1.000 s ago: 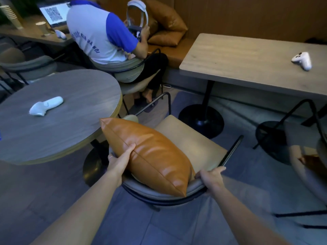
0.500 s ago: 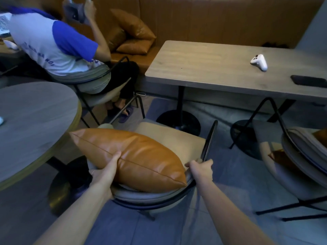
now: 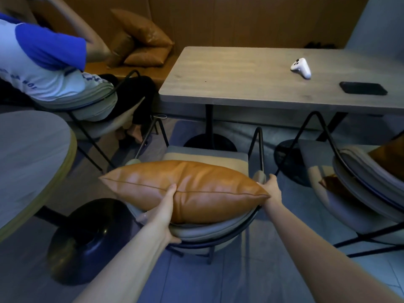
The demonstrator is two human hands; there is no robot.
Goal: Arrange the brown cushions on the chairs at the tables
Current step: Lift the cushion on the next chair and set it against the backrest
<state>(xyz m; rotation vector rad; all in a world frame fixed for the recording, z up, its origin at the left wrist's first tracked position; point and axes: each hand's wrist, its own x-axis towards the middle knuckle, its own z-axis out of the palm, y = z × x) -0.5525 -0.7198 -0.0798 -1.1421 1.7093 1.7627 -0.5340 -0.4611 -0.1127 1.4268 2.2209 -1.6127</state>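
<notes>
A brown leather cushion [image 3: 192, 189] stands on its long edge against the curved grey backrest of a chair [image 3: 209, 156] with a tan seat. My left hand [image 3: 164, 206] grips the cushion's near side together with the backrest, thumb on the cushion's seam. At the chair's right end, my right hand [image 3: 272, 189] holds the backrest beside the cushion's corner. A second chair [image 3: 358, 176] at the right carries another brown cushion [image 3: 389, 158], mostly out of frame. Several more brown cushions [image 3: 144, 40] are piled on the bench behind.
A rectangular wooden table [image 3: 251, 84] stands ahead with a white controller [image 3: 301, 67] and a black phone [image 3: 363, 88] on it. A round table [image 3: 30, 154] with a black base is at the left. A person in a white and blue shirt [image 3: 43, 62] sits at the back left.
The chair and cushion have turned to face the rectangular table squarely. My right hand slid along the backrest toward its right end. The view swung right, so the round table is mostly cut off.
</notes>
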